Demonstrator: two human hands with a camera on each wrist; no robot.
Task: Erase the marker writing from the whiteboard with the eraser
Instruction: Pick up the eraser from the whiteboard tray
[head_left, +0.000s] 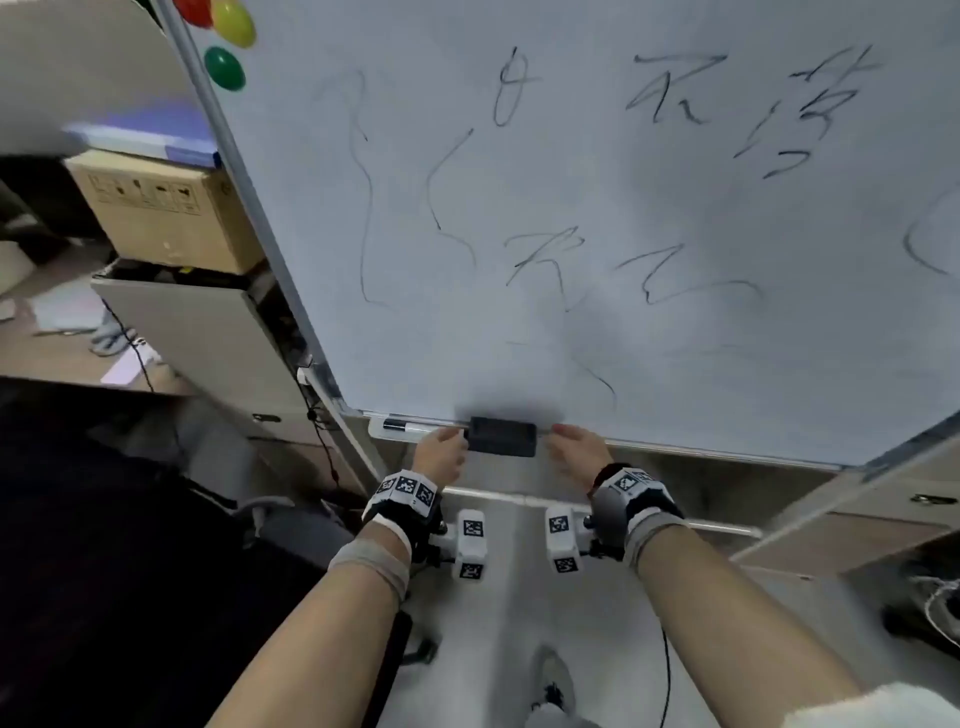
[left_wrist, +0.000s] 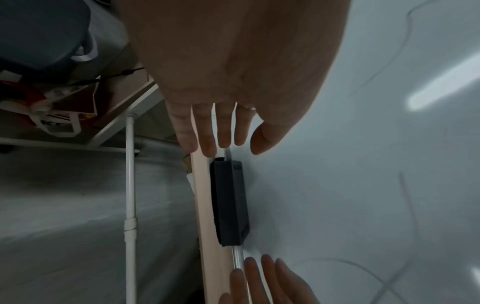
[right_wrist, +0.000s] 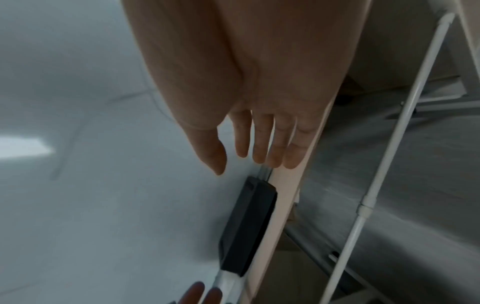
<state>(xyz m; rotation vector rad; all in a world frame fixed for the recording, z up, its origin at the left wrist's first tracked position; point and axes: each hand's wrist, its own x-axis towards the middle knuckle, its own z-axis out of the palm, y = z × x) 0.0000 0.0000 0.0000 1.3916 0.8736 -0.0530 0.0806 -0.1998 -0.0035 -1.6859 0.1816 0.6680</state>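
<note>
Head view, lower centre: eraser sits on the whiteboard tray; left hand and right hand flank it, fingers straight, holding nothing; marker writing covers the board.

Dim, bluish wrist views with soft blur — glare streaks on the whiteboard (head view brighter, edges bowed).

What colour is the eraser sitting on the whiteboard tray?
The eraser is black or very dark grey. It shows best in the head view, on the tray between both hands.
</note>
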